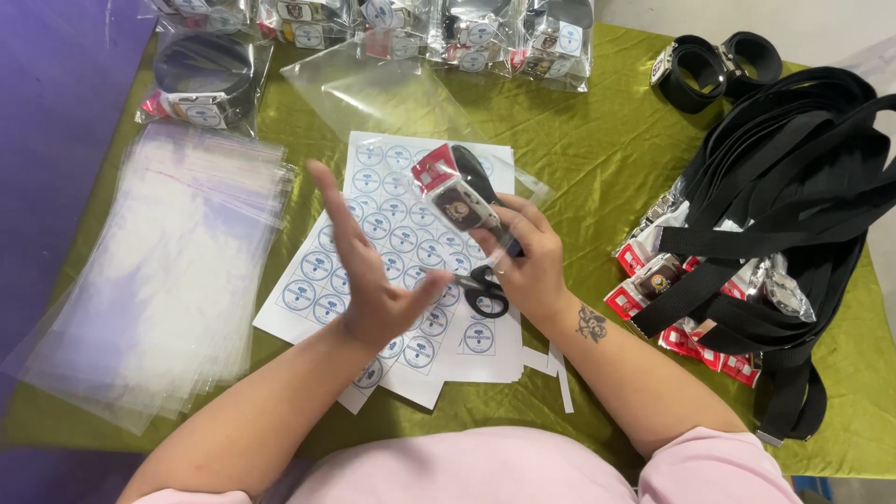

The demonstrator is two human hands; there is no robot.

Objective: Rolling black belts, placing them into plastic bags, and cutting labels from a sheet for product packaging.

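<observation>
The right hand (532, 266) grips a bagged belt (464, 198), its buckle and black strap inside a clear sleeve, held up above the sticker sheets (397, 247). The left hand (369, 271) is spread wide and empty just beside it, fingers raised. Black-handled scissors (483, 291) lie on the sheets under the right hand. Empty clear bags (159, 271) are stacked at left, loose black belts (784, 215) heaped at right on the green-covered bench (597, 140).

Right hand (532, 266) grips bagged belt (464, 198) mid-frame; left hand (369, 271) open, possibly blurred, over sticker sheets (411, 252); scissors (483, 289) beneath.
</observation>
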